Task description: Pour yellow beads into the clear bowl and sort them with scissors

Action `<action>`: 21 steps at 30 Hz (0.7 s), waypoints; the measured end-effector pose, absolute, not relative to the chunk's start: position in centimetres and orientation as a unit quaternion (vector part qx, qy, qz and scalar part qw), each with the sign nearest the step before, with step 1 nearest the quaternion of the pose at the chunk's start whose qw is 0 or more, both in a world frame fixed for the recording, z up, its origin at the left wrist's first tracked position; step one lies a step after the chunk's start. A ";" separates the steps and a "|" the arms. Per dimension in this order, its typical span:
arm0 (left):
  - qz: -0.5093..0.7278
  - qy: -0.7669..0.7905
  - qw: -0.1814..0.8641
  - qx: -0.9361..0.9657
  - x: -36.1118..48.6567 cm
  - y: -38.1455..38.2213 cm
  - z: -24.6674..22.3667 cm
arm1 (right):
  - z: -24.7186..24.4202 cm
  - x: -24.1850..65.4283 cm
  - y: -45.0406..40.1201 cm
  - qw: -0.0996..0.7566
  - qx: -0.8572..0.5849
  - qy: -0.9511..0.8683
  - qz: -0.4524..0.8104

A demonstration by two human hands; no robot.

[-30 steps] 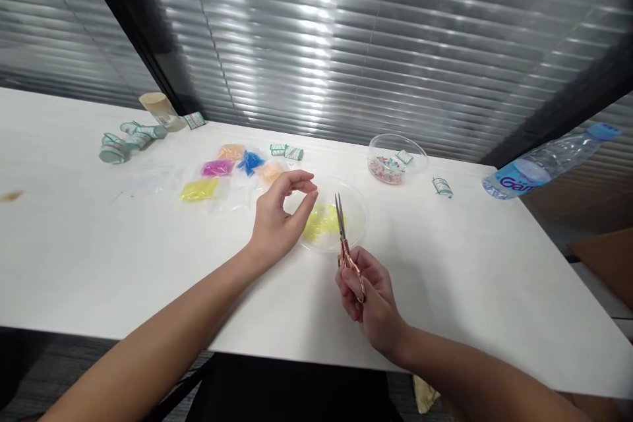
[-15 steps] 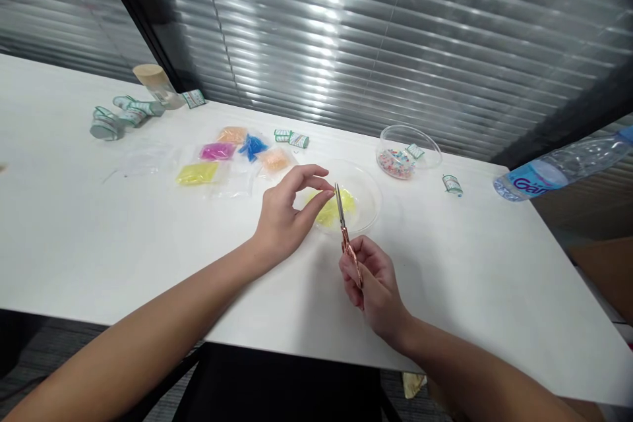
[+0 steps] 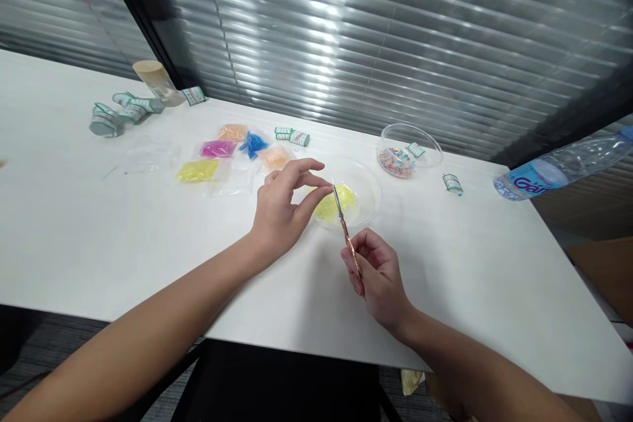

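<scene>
The left hand has thumb and forefinger pinched together at the scissor tips; whatever they grip is too small to make out. The right hand holds slim scissors with copper-coloured metal handles, blades angled up. Just beyond lies a round clear plastic dish of yellow bits; farther left, a flat yellow-filled clear packet rests on the white table.

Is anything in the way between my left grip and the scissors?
Nothing visible: your left grip is right by the tips of the scissors. The clear dish and yellow bits look underneath, not between.
</scene>
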State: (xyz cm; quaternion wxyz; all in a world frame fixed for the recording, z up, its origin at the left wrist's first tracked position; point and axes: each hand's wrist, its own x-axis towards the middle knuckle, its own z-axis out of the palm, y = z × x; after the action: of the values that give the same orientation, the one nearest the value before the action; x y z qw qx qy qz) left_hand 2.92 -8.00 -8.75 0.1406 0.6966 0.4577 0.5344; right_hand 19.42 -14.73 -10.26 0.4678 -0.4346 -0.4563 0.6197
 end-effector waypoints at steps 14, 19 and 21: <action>0.520 0.470 0.092 0.708 2.8 -7.9 -8.7 | -10.6 19.5 -14.7 0.450 -0.462 -0.427 0.634; 0.516 0.472 0.051 0.713 2.8 -7.9 -8.8 | -10.6 19.3 -14.7 0.448 -0.463 -0.409 0.647; 0.513 0.472 0.039 0.716 2.8 -8.0 -8.8 | -10.7 19.4 -14.7 0.445 -0.463 -0.408 0.649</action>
State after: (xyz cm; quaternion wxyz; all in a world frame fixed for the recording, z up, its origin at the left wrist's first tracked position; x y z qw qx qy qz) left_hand 2.77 -7.95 -8.84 0.0387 0.7159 0.4719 0.5131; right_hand 19.36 -14.68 -10.69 0.4453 -0.4628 -0.4078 0.6491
